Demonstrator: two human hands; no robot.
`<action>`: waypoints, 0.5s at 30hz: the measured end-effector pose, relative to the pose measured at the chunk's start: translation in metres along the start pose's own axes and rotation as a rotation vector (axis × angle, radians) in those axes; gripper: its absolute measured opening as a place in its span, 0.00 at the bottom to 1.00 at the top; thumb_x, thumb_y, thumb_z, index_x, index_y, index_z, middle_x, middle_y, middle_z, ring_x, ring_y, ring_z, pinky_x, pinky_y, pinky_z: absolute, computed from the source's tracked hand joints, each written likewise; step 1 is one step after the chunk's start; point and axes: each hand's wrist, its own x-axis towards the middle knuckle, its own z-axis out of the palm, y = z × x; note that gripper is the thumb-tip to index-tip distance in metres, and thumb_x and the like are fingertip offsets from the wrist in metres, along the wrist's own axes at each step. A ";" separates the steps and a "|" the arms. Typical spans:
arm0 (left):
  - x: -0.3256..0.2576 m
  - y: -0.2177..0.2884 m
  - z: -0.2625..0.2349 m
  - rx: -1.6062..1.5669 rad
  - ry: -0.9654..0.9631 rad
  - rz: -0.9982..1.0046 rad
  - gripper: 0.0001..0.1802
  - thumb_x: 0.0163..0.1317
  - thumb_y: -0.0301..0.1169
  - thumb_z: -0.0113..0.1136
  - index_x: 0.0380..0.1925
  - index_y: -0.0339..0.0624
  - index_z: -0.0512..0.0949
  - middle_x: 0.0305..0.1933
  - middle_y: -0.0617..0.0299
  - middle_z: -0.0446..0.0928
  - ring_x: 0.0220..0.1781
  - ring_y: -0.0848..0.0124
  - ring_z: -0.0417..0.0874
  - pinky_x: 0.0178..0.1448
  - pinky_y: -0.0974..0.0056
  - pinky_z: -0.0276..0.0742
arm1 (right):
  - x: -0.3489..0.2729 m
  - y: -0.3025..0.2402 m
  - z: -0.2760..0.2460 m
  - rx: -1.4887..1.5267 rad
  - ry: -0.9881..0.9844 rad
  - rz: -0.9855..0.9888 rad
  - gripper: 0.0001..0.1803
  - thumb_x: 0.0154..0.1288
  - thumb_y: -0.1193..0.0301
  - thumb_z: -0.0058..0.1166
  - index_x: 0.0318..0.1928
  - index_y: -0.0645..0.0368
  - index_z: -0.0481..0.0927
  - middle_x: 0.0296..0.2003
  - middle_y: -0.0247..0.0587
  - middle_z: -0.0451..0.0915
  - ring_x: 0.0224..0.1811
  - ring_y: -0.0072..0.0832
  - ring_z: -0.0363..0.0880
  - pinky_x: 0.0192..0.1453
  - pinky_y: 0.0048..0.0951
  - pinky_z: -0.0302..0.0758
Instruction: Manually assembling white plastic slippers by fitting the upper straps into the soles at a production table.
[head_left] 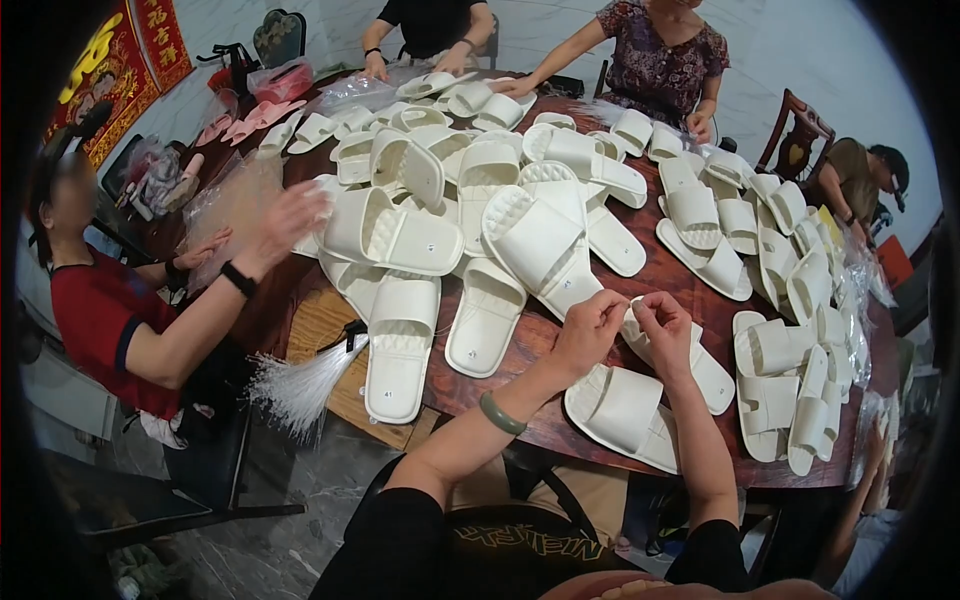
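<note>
My left hand [592,328] and my right hand [668,335] meet above the near part of the table. Each is pinched, fingertips almost touching; whatever lies between them is too small to make out. A green bangle [502,413] circles my left wrist. Just below my hands rests a white slide slipper [622,408] at the table's edge. Another white slipper [714,386] lies partly behind my right hand. Left of my hands, a white slipper [400,345] points toward me, beside a bundle of thin white strands [305,392]. A large heap of white slippers [490,170] covers the middle.
More white slippers [775,350] are stacked at the right. Pink slippers [262,122] and clear plastic bags [235,195] lie at the far left. A person in red [110,310] reaches over the heap from the left; other people sit around the dark wooden table [470,405].
</note>
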 end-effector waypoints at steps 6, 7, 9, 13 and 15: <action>-0.003 0.001 0.001 -0.076 0.045 -0.021 0.07 0.63 0.28 0.53 0.36 0.34 0.75 0.24 0.56 0.75 0.26 0.75 0.74 0.31 0.69 0.71 | 0.000 0.006 -0.003 -0.056 0.034 -0.001 0.04 0.62 0.74 0.56 0.34 0.62 0.77 0.27 0.25 0.75 0.29 0.10 0.69 0.33 0.13 0.65; -0.002 0.000 0.002 -0.066 0.055 -0.025 0.07 0.63 0.28 0.53 0.36 0.35 0.75 0.24 0.56 0.75 0.26 0.75 0.74 0.31 0.68 0.71 | 0.001 0.009 -0.004 -0.057 0.039 0.006 0.04 0.62 0.74 0.56 0.34 0.62 0.77 0.27 0.25 0.75 0.29 0.10 0.69 0.33 0.13 0.65; 0.002 -0.006 0.003 -0.041 0.072 0.019 0.07 0.64 0.28 0.52 0.36 0.35 0.75 0.24 0.56 0.75 0.25 0.74 0.74 0.31 0.68 0.71 | 0.002 0.014 -0.004 -0.202 0.033 -0.127 0.05 0.61 0.75 0.56 0.38 0.63 0.77 0.32 0.31 0.77 0.36 0.16 0.73 0.40 0.18 0.69; 0.012 -0.002 -0.007 -0.058 0.131 0.031 0.09 0.64 0.30 0.52 0.39 0.36 0.76 0.26 0.69 0.71 0.26 0.84 0.65 0.30 0.76 0.63 | 0.006 -0.020 -0.033 -0.465 0.096 -0.362 0.08 0.61 0.76 0.53 0.42 0.64 0.77 0.40 0.40 0.77 0.43 0.25 0.76 0.48 0.24 0.71; 0.017 -0.002 -0.014 -0.128 0.172 0.034 0.08 0.65 0.29 0.52 0.38 0.36 0.75 0.25 0.70 0.70 0.26 0.85 0.66 0.29 0.77 0.62 | -0.015 -0.047 -0.050 -0.370 0.095 -0.152 0.08 0.62 0.77 0.52 0.42 0.65 0.77 0.39 0.39 0.79 0.40 0.22 0.77 0.43 0.23 0.73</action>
